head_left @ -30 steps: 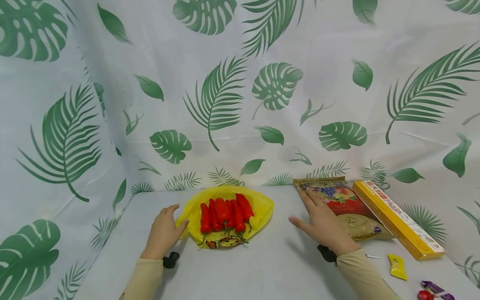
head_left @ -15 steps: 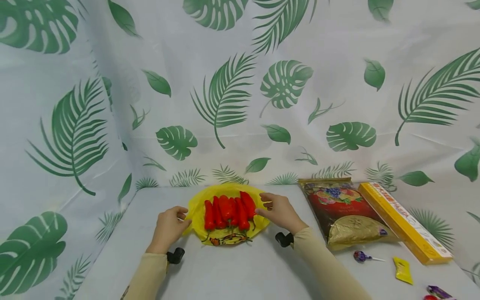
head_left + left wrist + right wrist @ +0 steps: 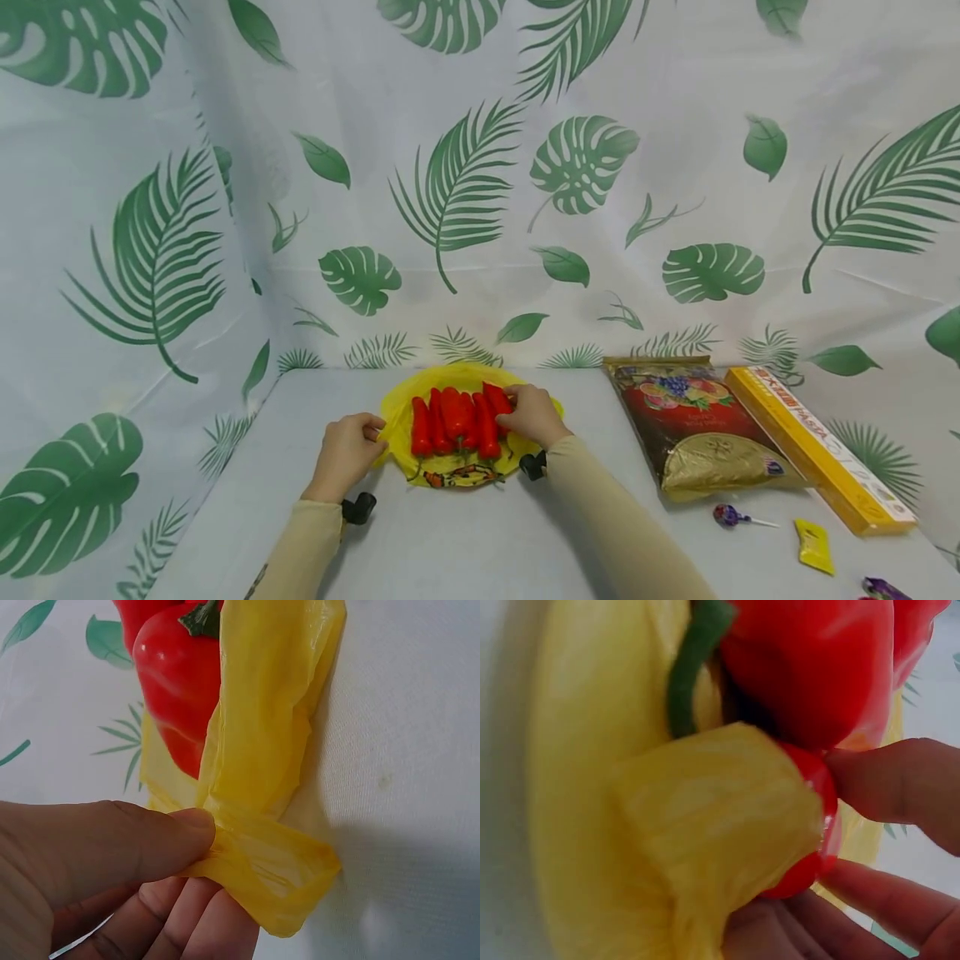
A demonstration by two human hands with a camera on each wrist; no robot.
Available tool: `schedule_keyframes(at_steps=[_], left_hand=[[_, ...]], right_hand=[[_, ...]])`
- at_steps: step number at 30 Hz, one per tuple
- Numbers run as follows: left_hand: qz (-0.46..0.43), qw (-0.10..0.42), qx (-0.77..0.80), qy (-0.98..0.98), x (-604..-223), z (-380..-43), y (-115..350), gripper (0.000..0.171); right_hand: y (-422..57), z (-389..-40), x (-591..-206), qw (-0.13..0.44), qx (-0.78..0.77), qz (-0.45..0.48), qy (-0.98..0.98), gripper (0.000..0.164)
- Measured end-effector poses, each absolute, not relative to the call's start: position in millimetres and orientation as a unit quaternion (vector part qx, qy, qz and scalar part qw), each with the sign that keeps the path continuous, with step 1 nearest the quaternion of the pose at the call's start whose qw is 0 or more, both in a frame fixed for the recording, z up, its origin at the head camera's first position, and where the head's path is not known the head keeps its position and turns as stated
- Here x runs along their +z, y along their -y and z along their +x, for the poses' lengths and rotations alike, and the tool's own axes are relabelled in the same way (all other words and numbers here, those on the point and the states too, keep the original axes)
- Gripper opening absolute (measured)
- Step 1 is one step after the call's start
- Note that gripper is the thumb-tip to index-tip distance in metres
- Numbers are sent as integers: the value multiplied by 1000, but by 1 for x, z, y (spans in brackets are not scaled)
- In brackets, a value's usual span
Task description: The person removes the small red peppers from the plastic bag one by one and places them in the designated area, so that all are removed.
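Several red peppers [image 3: 457, 423] lie side by side on a yellow plastic bag [image 3: 450, 475] at the middle of the grey table [image 3: 465, 542]. My left hand [image 3: 372, 432] is at the bag's left edge; in the left wrist view its thumb [image 3: 142, 840] and fingers pinch a folded strip of the yellow plastic bag [image 3: 262, 870] next to a red pepper [image 3: 180, 690]. My right hand [image 3: 513, 406] grips the rightmost pepper. The right wrist view shows the thumb and fingers of this right hand [image 3: 832, 825] round the tip of that pepper [image 3: 810, 660], with a fold of the bag [image 3: 712, 817] over it.
A red and gold snack packet [image 3: 690, 425] and a long yellow box [image 3: 817, 446] lie at the right. Nearer the front right are a lollipop [image 3: 727, 517], a yellow sachet [image 3: 815, 546] and a purple sweet [image 3: 885, 590]. A leaf-print sheet [image 3: 480, 167] hangs behind and at the left.
My right hand left the snack packet, moved left to the peppers and closed on the rightmost one. My left hand went from resting beside the bag to pinching its edge.
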State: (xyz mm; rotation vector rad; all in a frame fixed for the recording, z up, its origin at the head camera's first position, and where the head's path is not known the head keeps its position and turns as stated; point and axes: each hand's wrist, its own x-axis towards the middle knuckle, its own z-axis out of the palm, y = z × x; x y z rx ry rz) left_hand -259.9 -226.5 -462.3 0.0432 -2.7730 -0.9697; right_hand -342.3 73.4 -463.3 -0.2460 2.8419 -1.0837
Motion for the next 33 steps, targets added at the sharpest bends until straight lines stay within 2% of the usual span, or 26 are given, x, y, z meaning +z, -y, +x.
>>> schedule_keyframes(at_steps=[8,17,25,33], left_hand=[[20,97,-327,940,-463,-261,229,22],[19,96,-329,939,-464,-261,230,21],[18,94,-332,938,-461,-260,230,21],[27,89,-326,941,-462,-261,232,21]], right_hand=[[-60,-340,-459,37,-351,-49,-934,53],[-52,-338,-461,4,-351,-40,-935,53],[-63,-333,-454,30,-419,-28,-907,54],[-77,-312,-443,78,-483,-45,-871,54]])
